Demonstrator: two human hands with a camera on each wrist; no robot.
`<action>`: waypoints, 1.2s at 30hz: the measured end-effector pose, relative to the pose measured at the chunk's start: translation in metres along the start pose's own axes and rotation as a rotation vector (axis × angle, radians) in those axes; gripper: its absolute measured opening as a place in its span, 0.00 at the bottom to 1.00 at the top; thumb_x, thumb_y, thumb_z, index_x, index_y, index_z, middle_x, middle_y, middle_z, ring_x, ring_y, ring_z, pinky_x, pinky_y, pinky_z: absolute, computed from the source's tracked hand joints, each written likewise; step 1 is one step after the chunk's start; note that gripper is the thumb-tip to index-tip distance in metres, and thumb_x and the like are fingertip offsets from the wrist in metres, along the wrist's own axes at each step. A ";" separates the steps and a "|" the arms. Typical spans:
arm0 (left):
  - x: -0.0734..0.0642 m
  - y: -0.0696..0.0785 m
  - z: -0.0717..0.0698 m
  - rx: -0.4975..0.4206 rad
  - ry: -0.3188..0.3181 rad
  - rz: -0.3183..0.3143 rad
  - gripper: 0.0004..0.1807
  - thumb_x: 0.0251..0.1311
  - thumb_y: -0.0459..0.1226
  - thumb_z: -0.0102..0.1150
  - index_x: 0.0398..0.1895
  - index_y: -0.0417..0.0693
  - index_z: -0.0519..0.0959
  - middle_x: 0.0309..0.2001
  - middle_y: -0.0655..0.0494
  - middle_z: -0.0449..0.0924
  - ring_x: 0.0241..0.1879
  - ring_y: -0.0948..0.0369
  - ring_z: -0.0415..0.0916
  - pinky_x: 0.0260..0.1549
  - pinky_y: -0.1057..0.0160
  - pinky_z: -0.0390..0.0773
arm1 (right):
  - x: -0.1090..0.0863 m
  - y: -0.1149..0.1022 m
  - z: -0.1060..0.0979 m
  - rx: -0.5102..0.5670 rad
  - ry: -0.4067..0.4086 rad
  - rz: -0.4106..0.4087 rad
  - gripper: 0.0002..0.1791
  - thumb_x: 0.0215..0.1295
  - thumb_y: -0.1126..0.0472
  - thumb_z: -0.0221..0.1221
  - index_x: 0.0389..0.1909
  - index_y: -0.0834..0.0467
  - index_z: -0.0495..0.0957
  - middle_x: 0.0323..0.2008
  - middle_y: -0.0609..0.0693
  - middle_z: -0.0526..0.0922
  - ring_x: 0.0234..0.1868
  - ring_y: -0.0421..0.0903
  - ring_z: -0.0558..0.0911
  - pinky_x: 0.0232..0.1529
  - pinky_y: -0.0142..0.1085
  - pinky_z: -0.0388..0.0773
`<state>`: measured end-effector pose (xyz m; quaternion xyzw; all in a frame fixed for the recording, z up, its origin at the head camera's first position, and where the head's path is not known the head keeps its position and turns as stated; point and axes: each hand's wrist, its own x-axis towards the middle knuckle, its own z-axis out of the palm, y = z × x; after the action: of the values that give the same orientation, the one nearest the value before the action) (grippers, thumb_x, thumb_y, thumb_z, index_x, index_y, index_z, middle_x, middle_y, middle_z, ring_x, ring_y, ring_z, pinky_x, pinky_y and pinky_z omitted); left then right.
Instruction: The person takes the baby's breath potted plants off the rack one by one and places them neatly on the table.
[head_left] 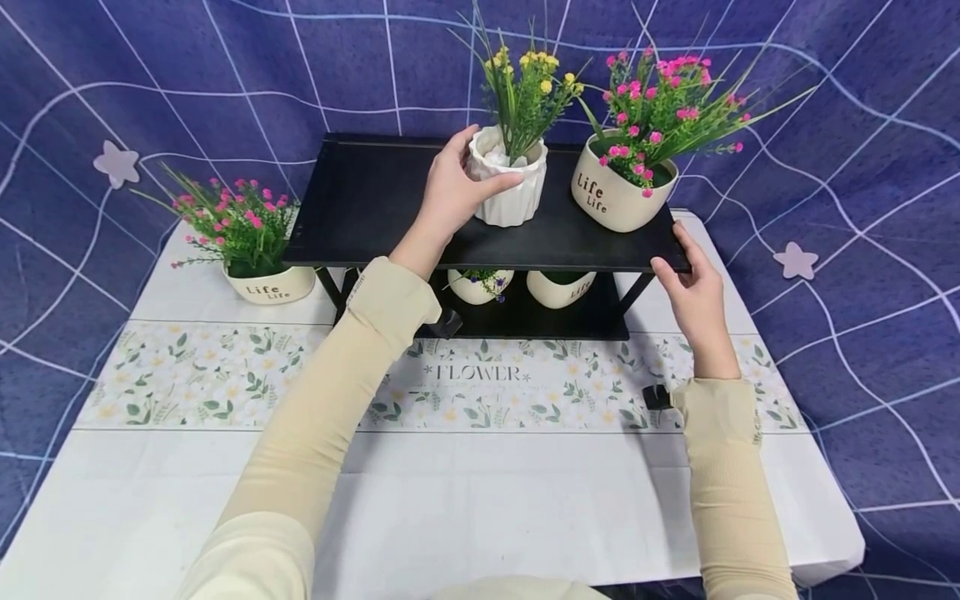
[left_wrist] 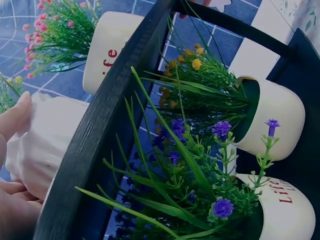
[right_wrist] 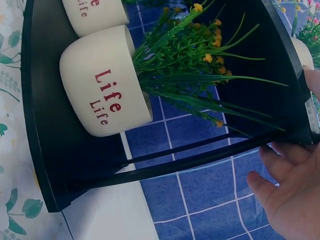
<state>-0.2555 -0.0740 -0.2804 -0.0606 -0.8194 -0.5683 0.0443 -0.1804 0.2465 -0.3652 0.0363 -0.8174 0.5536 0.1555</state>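
Note:
My left hand (head_left: 448,192) grips a white ribbed pot (head_left: 513,200) with yellow flowers, thumb across its front and fingers round its left side. The pot stands upright on the top board of a black two-tier shelf (head_left: 382,196). At the board's right front corner my right hand (head_left: 699,292) holds the edge, with the thumb in front and the fingers along the side. To the right of the ribbed pot sits a cream "Life" pot (head_left: 618,196) with pink flowers. In the left wrist view, the ribbed pot (left_wrist: 47,140) shows beyond the board's edge.
On the lower tier stand two cream pots, one with purple flowers (left_wrist: 221,207) and one with yellow flowers (right_wrist: 107,82). Another "Life" pot (head_left: 270,286) with pink flowers sits left of the shelf. A white tablecloth (head_left: 480,508) with a floral band covers the table; a blue curtain (head_left: 247,58) hangs behind.

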 end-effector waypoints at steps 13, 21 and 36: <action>0.000 0.000 0.008 0.020 0.068 -0.014 0.48 0.44 0.49 0.76 0.69 0.52 0.62 0.65 0.56 0.69 0.63 0.62 0.67 0.60 0.69 0.70 | 0.001 0.000 0.002 0.021 0.004 0.006 0.31 0.69 0.63 0.57 0.72 0.55 0.62 0.73 0.50 0.63 0.68 0.43 0.70 0.59 0.17 0.69; -0.001 0.001 0.010 0.060 0.133 0.010 0.47 0.40 0.51 0.78 0.67 0.52 0.68 0.60 0.57 0.76 0.56 0.64 0.72 0.53 0.69 0.73 | 0.000 0.000 0.002 0.026 0.012 0.010 0.31 0.69 0.62 0.57 0.72 0.55 0.62 0.73 0.52 0.63 0.63 0.36 0.73 0.57 0.16 0.70; -0.028 0.009 -0.008 -0.018 0.167 0.084 0.48 0.38 0.48 0.80 0.67 0.51 0.69 0.60 0.56 0.77 0.57 0.65 0.73 0.55 0.73 0.73 | -0.001 -0.002 0.002 0.030 0.024 0.035 0.30 0.69 0.63 0.56 0.72 0.52 0.63 0.72 0.50 0.64 0.56 0.30 0.75 0.57 0.18 0.71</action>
<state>-0.2266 -0.0794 -0.2729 -0.0475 -0.8046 -0.5762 0.1357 -0.1794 0.2439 -0.3649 0.0178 -0.8074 0.5690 0.1550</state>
